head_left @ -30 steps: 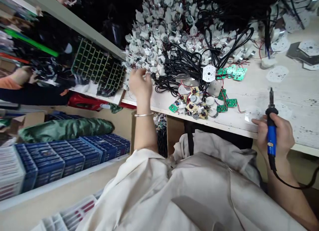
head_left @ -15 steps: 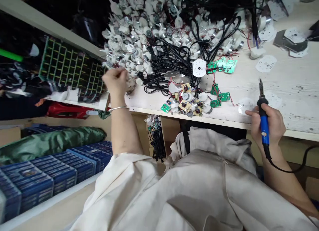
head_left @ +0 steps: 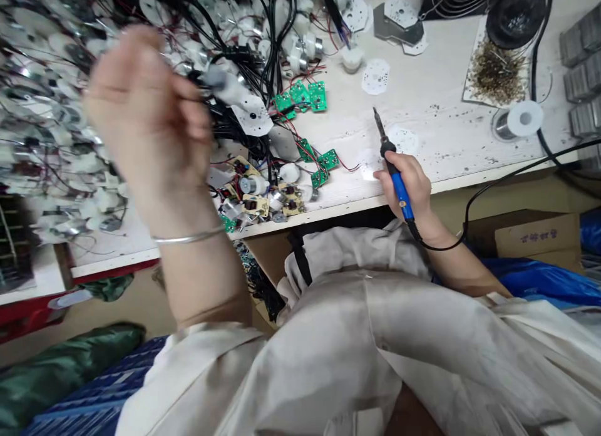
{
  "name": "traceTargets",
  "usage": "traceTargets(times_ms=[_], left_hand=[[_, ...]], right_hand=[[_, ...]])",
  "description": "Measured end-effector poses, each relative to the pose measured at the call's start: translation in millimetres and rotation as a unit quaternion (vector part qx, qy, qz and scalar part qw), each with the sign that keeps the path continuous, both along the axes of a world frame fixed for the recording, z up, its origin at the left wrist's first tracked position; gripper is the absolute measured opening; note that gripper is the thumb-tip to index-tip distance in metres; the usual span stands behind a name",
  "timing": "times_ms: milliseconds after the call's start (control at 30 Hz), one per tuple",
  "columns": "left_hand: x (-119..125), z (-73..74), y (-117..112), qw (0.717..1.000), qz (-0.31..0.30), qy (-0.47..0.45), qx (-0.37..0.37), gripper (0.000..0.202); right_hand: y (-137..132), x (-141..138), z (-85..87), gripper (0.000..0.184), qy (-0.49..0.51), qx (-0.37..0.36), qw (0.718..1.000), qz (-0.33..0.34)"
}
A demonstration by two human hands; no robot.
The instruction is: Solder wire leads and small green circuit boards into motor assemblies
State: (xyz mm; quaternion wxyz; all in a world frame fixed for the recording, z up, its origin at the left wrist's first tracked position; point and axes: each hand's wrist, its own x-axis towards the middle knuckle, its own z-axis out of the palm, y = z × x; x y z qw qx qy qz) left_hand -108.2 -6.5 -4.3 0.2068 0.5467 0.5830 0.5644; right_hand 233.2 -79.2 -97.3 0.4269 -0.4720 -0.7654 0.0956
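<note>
My left hand [head_left: 150, 104], smeared by motion, hangs closed over the heap of white-and-silver motors [head_left: 61, 116]. At its fingertips is a blurred small motor with a white plastic part [head_left: 225, 84], which seems pinched in them. My right hand [head_left: 410, 184] grips a blue soldering iron [head_left: 400, 188], tip pointing up and away. Its fingertips touch a white circuit board [head_left: 369, 163] at the bench edge. Another white board [head_left: 402, 138] lies just beyond, partly behind the iron. Green circuit boards [head_left: 317, 96] with red wires lie between my hands.
Black cables [head_left: 277, 22] are bundled behind the green boards. Tan circuit boards [head_left: 256, 204] with motors crowd the front edge. At right are a solder reel [head_left: 524, 118], a pile of brown bits [head_left: 498, 72] and stacked grey plates [head_left: 580, 79]. The iron's cord [head_left: 488, 188] crosses the edge.
The view has swung to the right. My left hand has lifted from the motor heap, with a small motor now showing at its fingers. My right hand still holds the soldering iron over the white board.
</note>
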Motion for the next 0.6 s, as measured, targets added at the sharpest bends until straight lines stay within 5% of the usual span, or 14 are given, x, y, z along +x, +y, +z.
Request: traceTargets(times_ms=[67, 233, 367, 500, 600], left_hand=[[48.5, -8.3, 1.2, 0.998, -0.034, -0.050, 0.003, 0.066], [125.2, -10.5, -33.1, 0.992, -0.091, 0.063, -0.061, 0.042], [143.6, -22.9, -59.6, 0.977, -0.124, 0.144, -0.095, 0.017], [154.7, -51.5, -65.6, 0.984, -0.115, 0.099, -0.090, 0.016], [159.2, -65.2, -65.9, 0.977, -0.109, 0.171, -0.064, 0.013]], right_hand=[[-0.1, 0.4, -0.5, 0.036, 0.002, -0.022, 1.000, -0.002], [0.3, -1.3, 0.1, 0.036, 0.015, -0.042, 0.999, -0.002], [0.2, -3.6, 0.4, 0.035, 0.020, -0.060, 0.998, -0.009], [0.9, -3.4, -0.2, 0.038, 0.032, -0.066, 0.997, -0.001], [1.8, -2.2, -0.1, 0.038, 0.044, -0.063, 0.997, 0.007]])
